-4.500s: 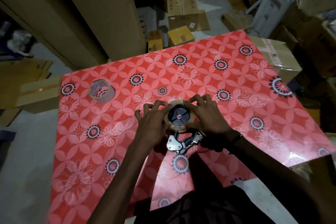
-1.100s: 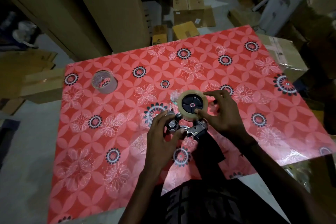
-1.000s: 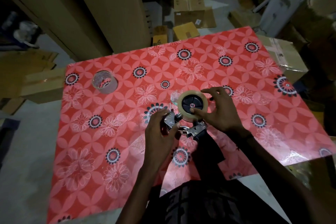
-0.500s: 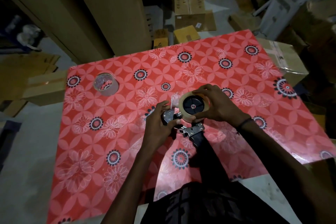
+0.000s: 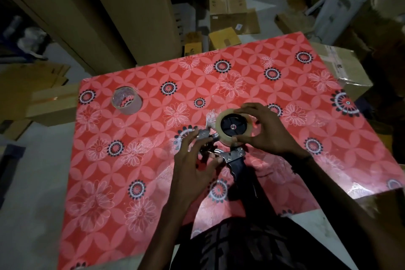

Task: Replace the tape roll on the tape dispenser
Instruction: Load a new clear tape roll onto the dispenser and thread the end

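Observation:
A metal tape dispenser [image 5: 232, 155] with a black handle lies on the red flowered table [image 5: 153, 160], handle toward me. A tan tape roll [image 5: 221, 132] sits on its black hub. My right hand [image 5: 265, 131] is wrapped around the right side of that roll, fingers over the top and thumb below. My left hand [image 5: 195, 160] grips the dispenser's metal front end, left of the roll. A loose end of clear tape [image 5: 210, 117] sticks up at the roll's upper left. A near-empty clear tape roll [image 5: 127, 100] stands apart at the table's far left.
Cardboard boxes [image 5: 228, 6] litter the floor beyond the table's far edge. A tall cardboard panel [image 5: 114, 11] leans at the back left. A wrapped box [image 5: 344, 68] sits off the right corner. My dark-clothed lap [image 5: 252, 245] is at the near edge.
My right hand has shifted from pinching the roll's edge to cupping its right side. My left hand moved up along the dispenser's metal front. The near-empty roll has not moved.

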Demonstrator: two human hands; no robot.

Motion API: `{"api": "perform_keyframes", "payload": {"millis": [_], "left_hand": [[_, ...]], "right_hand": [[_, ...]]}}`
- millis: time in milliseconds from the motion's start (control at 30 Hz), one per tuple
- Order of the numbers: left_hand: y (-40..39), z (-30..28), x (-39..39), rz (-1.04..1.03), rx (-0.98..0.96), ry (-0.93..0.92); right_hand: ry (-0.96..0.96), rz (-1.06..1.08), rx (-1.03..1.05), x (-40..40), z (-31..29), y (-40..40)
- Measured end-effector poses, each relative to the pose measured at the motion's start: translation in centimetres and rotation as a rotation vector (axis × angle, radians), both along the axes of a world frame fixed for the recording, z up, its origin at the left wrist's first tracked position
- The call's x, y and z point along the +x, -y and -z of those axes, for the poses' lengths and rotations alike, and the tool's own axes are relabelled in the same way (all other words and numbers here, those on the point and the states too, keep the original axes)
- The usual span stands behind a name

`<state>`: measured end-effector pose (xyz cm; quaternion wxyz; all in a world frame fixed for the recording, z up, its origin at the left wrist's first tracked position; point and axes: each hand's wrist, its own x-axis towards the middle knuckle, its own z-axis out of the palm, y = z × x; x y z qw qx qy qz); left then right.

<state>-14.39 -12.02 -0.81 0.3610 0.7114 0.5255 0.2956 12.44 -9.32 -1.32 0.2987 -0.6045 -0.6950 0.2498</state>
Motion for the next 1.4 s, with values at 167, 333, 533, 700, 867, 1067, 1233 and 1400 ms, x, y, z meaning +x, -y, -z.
{"api": "perform_keyframes", "payload": {"millis": [167, 333, 533, 700, 867, 1067, 1233, 1400], "left_hand": [[1.4, 0.3, 0.6, -0.087, -0.022, -0.05], [1.6, 1.0, 1.2, -0.12, 0.006, -0.034], [0.9, 1.3, 1.4, -0.131, 0.018, 0.017], [0.6, 1.9, 1.2, -0.119, 0.045, 0.011], [1.2, 2.4, 1.4, -0.14, 0.069, -0.012], [1.5, 1.9, 1.6, -0.158, 0.066, -0.001], [1.1, 2.4, 1.7, -0.164, 0.006, -0.07], [0.9, 1.8, 2.2, -0.185, -0.018, -0.034]], "right_hand": [[-0.138, 0.021, 0.073, -1.2, 0.3, 2.7], [-0.1, -0.007, 0.153, -1.6, 1.2, 4.8], [-0.118, 0.017, 0.147, -1.8, 1.5, 5.1], [-0.136, 0.044, 0.121, -2.0, 1.7, 4.9], [-0.185, 0.094, 0.07, -2.2, 1.5, 4.7], [-0.107, 0.194, 0.054, -1.8, 0.2, 2.4], [0.176, 0.167, -0.062, -2.5, -0.4, -0.3], [0.263, 0.178, -0.067, -2.9, -0.2, -1.2]]}}
